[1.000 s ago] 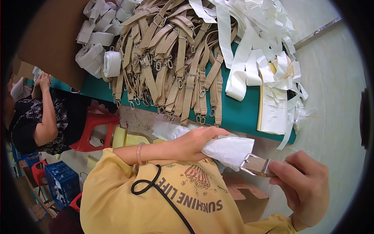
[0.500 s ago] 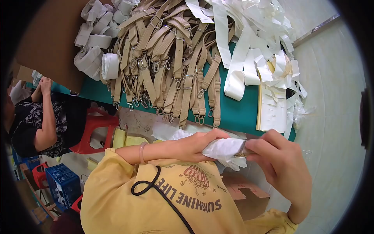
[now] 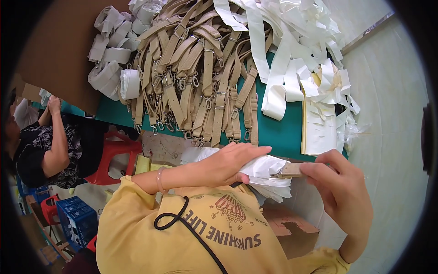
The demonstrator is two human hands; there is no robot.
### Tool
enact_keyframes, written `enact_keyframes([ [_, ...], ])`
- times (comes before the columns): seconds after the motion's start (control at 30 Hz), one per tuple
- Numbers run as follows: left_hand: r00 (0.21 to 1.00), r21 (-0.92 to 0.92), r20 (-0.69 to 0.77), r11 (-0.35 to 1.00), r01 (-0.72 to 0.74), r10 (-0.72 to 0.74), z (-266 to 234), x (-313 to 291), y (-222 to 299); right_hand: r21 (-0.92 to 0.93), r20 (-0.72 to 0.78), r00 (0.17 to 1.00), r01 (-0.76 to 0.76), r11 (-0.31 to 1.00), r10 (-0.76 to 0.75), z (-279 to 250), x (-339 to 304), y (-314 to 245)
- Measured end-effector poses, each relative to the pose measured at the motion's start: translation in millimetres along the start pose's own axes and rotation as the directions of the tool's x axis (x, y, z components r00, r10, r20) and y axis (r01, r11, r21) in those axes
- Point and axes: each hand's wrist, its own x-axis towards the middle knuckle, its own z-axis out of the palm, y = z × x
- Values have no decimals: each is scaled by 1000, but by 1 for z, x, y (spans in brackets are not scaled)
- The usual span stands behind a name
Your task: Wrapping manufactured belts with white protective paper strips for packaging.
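My left hand (image 3: 226,165) grips a bundle wrapped in white paper (image 3: 268,168) in front of my chest, fingers over its top and thumb below. From the bundle's right end a beige strap end (image 3: 290,170) sticks out. The thumb and fingers of my right hand (image 3: 340,182) pinch that strap end. How much of the strap lies inside the paper is hidden. Just beyond my hands, a big pile of beige straps (image 3: 200,77) with metal clips hangs over the near edge of a green table (image 3: 292,132).
White-wrapped rolls (image 3: 130,83) are heaped at the pile's left, beside a brown cardboard panel (image 3: 59,50). Loose white paper strips (image 3: 273,86) and a stack of white sheets (image 3: 318,128) lie to the right. A co-worker (image 3: 50,141) sits at left near a red stool (image 3: 116,157). An open carton (image 3: 292,228) stands below.
My left fingers have straightened over the bundle. My right hand has shifted slightly right, and more of the beige strap end now shows outside the white paper.
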Motion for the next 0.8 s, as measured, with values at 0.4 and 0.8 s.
enact_keyframes([
  [0.4,997,39,-82,999,1,2,1,-1,7,-36,-131,989,57,998,-61,24,-6,5],
  [0.8,996,199,-84,980,1,16,4,14,27,-17,-158,986,-61,998,58,18,6,-7],
])
